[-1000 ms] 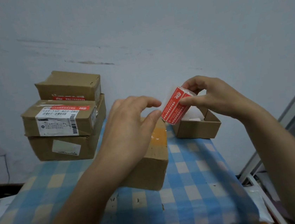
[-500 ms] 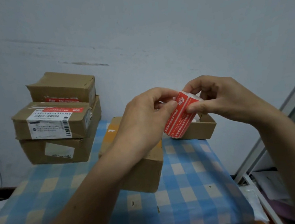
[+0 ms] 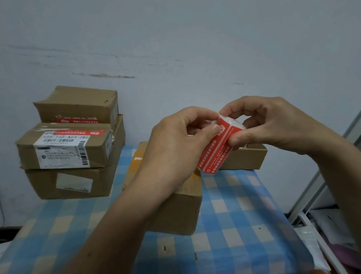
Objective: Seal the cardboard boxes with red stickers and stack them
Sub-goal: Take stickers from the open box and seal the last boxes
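1. Since a second ago our left hand (image 3: 176, 146) has closed in from above the middle box onto the red sticker (image 3: 216, 153), and both hands now meet on it at centre frame.
2. At the left of the frame, a stack of three boxes (image 3: 74, 182) stands on the blue checked cloth (image 3: 231, 232) against the wall (image 3: 186, 34). Red seals (image 3: 78, 133) show on the upper two, and a white shipping label (image 3: 62, 152) covers the front of the middle one.
3. Just right of the stack, a brown box (image 3: 178, 209) lies on the cloth, partly hidden under our left wrist, with orange tape (image 3: 138, 158) on its top.
4. Our left thumb and forefinger pinch the sticker's upper edge, and the other fingers curl behind.
5. The sticker hangs tilted in the air between the hands, its lower end in front of the brown box's far corner.
6. Our right hand (image 3: 270, 122) grips the sticker's upper right side between thumb and curled fingers.
7. Below that hand, a small open box (image 3: 245, 157) sits at the cloth's far edge.
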